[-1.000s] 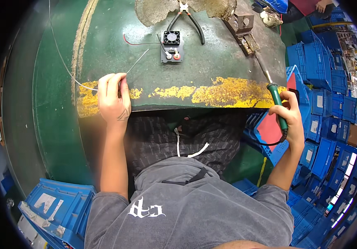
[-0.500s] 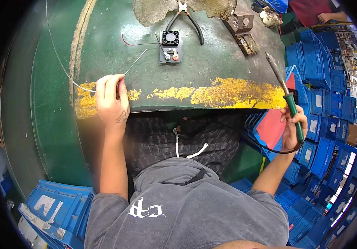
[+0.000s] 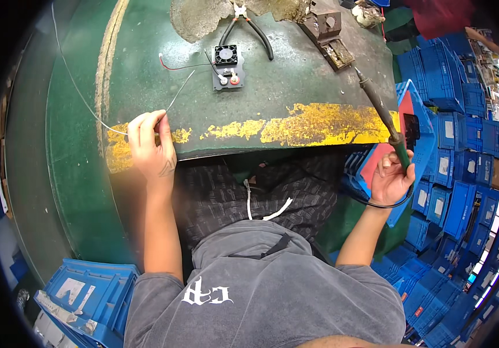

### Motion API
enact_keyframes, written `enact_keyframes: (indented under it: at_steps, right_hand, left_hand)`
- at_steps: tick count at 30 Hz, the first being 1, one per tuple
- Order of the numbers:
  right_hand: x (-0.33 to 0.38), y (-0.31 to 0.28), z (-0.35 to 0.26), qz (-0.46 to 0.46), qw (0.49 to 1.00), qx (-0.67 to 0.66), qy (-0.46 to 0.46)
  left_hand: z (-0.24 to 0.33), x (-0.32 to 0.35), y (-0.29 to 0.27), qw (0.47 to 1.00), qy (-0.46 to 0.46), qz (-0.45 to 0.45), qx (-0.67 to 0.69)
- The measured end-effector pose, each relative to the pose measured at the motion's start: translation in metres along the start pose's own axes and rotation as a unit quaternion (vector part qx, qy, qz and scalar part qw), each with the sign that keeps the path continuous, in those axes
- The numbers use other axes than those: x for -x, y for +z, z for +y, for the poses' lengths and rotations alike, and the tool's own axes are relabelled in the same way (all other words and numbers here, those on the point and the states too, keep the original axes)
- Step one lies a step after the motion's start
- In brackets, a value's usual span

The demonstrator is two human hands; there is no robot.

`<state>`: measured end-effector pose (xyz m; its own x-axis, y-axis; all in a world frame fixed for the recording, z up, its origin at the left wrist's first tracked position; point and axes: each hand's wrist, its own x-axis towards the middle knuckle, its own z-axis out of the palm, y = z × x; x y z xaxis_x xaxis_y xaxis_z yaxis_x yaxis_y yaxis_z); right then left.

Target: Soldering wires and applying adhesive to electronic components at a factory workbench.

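Observation:
My left hand pinches a thin solder wire over the table's near left edge; its free end points up and right toward a small board. That board carries a black fan and two terminals, one whitish and one red. Thin leads run from it to the left. In my right hand is a soldering iron by its green handle, tilted so the tip points up and left. The tip is close to the near corner of a rusty metal holder. Its cord loops by my wrist.
Pliers with black handles lie behind the board, near a worn, ragged-edged brown pad. Blue crates are stacked at the right. A crate with a red sheet stands by the table's right corner. Another blue crate is at lower left.
The soldering iron has swung left and its tip is nearer the metal holder; my right hand has turned around the handle. My left hand keeps its pinch on the solder wire. The view has shifted slightly.

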<state>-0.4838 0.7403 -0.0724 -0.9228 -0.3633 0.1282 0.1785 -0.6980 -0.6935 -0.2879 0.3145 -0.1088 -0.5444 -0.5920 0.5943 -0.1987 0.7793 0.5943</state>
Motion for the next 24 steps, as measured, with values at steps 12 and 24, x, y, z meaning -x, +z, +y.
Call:
enact_keyframes:
  at_steps: [12,24]
  right_hand:
    - [-0.022,-0.017,0.03,0.247,0.968,0.043,-0.008]
    - [-0.053,-0.029,0.021,0.276,0.957,0.089,0.021]
  left_hand:
    - [0.004,-0.004,0.0,1.0,0.023,0.017,-0.012]
    - [0.001,-0.002,-0.002,1.0,0.001,-0.022,-0.016]
